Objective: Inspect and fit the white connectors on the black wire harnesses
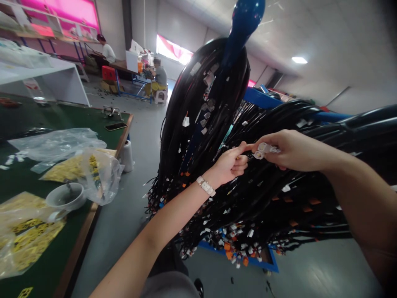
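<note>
My right hand point(290, 149) is closed around several small clear-white plastic connector housings point(259, 151), which stick out between its fingers. My left hand point(232, 162) is curled shut close beside it, thumb and forefinger pinched together near the right fingertips. Whatever the left fingers pinch is too small or hidden to name. A white-strapped watch point(206, 186) circles the left wrist. Both hands are in front of hanging bundles of black cable harness point(204, 95), whose ends carry many white and orange connectors point(228, 247).
A blue rack point(260, 98) bears the harnesses. At left, a green-topped table point(77, 114) holds plastic bags of yellow parts point(27, 231), a white bowl point(65, 196) and a phone point(115, 126). Behind, two people sit at work, one on a white stool point(160, 96).
</note>
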